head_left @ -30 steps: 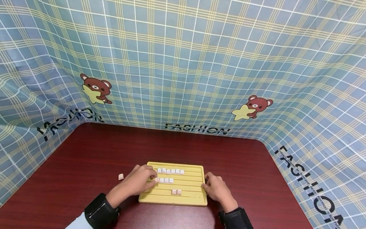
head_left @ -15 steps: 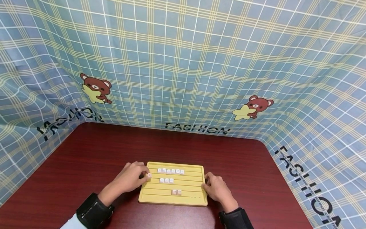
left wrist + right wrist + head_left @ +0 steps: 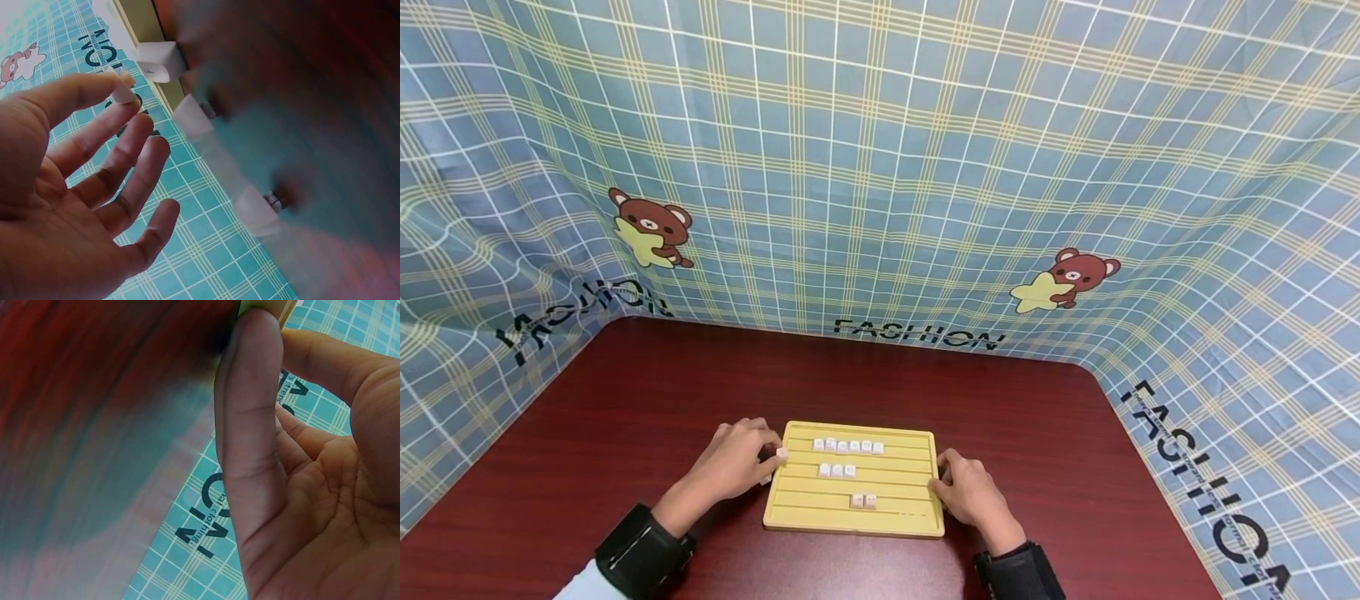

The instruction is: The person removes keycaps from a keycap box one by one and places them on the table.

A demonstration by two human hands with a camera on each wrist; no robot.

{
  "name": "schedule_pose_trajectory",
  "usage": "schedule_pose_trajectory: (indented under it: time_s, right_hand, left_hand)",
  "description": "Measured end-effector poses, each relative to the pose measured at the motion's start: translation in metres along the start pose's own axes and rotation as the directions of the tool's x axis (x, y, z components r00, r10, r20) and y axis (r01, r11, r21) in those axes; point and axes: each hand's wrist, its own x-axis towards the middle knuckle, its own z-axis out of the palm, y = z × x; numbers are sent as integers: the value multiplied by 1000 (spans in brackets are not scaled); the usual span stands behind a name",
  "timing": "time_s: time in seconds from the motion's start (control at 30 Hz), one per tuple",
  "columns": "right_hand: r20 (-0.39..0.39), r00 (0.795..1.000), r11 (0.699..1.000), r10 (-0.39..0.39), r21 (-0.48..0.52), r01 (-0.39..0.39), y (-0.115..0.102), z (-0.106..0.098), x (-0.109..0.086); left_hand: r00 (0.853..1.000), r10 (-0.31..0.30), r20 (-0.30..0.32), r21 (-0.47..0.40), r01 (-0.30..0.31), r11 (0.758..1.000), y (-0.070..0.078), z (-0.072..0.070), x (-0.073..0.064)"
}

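Observation:
My left hand (image 3: 733, 458) pinches a pale keycap (image 3: 782, 453) between thumb and index finger, just off the left edge of the yellow tray (image 3: 820, 518). In the left wrist view that keycap (image 3: 122, 92) sits at the fingertips, the other fingers loosely bent. On the tray, white keycaps stand in a far row (image 3: 842, 447) of several and a middle row (image 3: 837, 471) of three. Nearer the front are two pinkish keycaps (image 3: 863, 502). My right hand (image 3: 973, 496) holds the tray's right edge, thumb and index finger meeting at its rim in the right wrist view.
Loose keycaps lie on the dark red table (image 3: 647, 400) left of the tray: one keycap (image 3: 161, 61) beside the tray edge, another keycap (image 3: 195, 117), and a farther keycap (image 3: 256, 211). A plaid curtain (image 3: 880, 183) encloses the table's back and sides.
My left hand has lifted a keycap from the left end of the middle row and carried it left, past the tray's edge. The right hand stays at the tray's right edge.

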Motion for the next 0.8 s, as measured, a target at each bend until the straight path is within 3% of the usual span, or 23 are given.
schedule_pose_trajectory:
  time_s: [0.33,0.57,0.8]
  right_hand:
    - [1,1000,1000,4,0,-4,0,1,0]
    - [-12,1000,1000,-1,-8,1,0,2,1]
    - [-11,1000,1000,10,-7,-11,0,2,1]
  left_hand:
    - [999,-31,-21,32,32,999,-6,2,-1]
    - [997,-79,8,53,79,995,-10,4,-3]
    - [996,-87,27,63,86,994,-10,5,-5]
